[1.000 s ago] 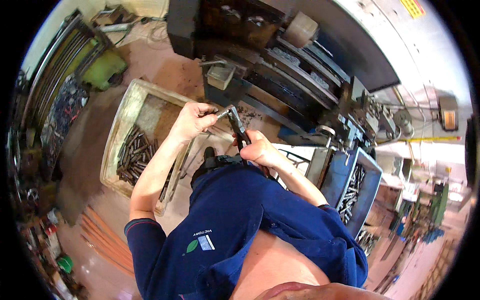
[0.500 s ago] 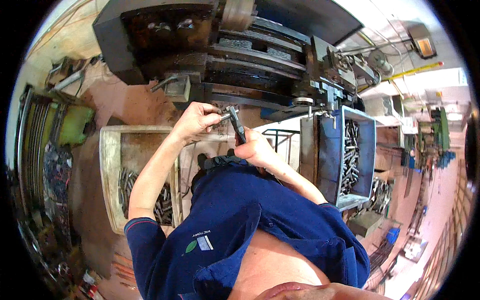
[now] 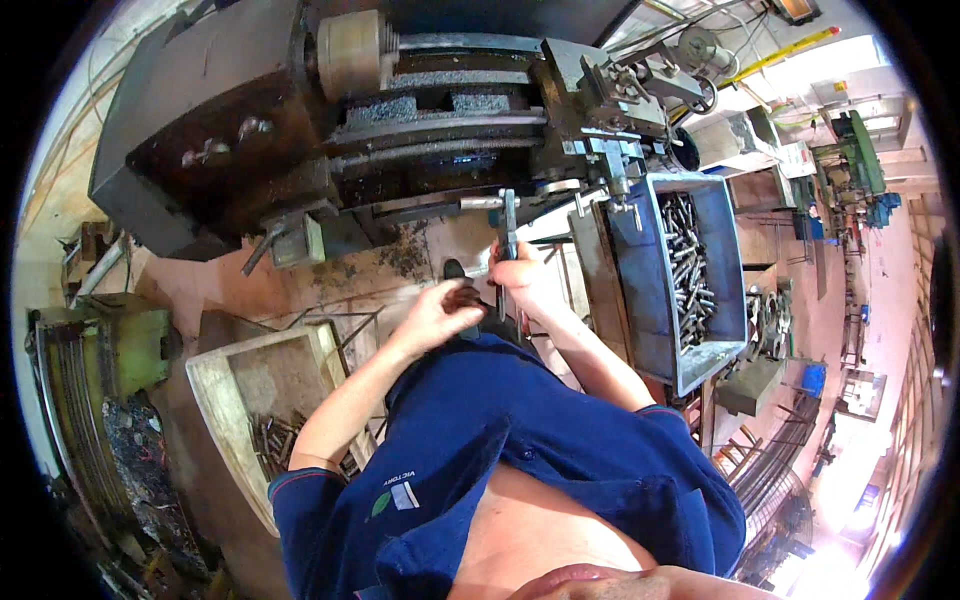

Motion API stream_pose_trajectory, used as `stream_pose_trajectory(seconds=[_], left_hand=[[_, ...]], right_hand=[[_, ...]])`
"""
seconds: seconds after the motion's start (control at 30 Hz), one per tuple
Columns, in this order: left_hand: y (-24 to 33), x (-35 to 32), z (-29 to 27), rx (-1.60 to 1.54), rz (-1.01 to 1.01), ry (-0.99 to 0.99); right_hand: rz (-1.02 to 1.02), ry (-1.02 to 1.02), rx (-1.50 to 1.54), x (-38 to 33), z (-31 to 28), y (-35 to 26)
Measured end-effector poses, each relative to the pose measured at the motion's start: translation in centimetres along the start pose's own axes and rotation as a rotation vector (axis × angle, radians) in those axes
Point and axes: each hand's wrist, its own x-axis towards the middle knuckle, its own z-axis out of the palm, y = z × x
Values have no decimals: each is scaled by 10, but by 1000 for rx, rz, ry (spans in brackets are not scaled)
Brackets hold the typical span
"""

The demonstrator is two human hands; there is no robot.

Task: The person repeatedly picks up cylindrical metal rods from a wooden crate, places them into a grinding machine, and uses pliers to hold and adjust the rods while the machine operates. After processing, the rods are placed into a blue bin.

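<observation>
My right hand (image 3: 520, 272) is closed around the handles of a pair of pliers (image 3: 510, 235), held upright in front of my waist. A short metal pin (image 3: 481, 202) sticks out to the left from the pliers' jaws, near the front of the lathe (image 3: 440, 130). My left hand (image 3: 440, 312) is lower and to the left, beside the handle ends. Its fingers are loosely bent, thumb apart, with no part visible in them; the fingertips are dark and partly shaded.
A blue bin (image 3: 735, 290) holding many metal pins stands to the right. At my left, a pale bin (image 3: 215, 375) holds more metal parts under my forearm. The lathe's chuck (image 3: 352, 55) looks blurred. Green machinery (image 3: 140, 345) stands at far left.
My left hand has let go of the pin and dropped back toward my waist. The pliers, with the pin in their jaws, have moved up and right toward the lathe. The view has shifted.
</observation>
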Motion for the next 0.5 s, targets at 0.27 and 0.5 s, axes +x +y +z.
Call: stream_pose_trajectory(seconds=[0.27,0.5], left_hand=[[31,108,28,388,183,47],[64,164,34,-133,48,124]], right_hand=[[-91,67,261,101,-23,-32],[-128,1,192,166,-50,-60]])
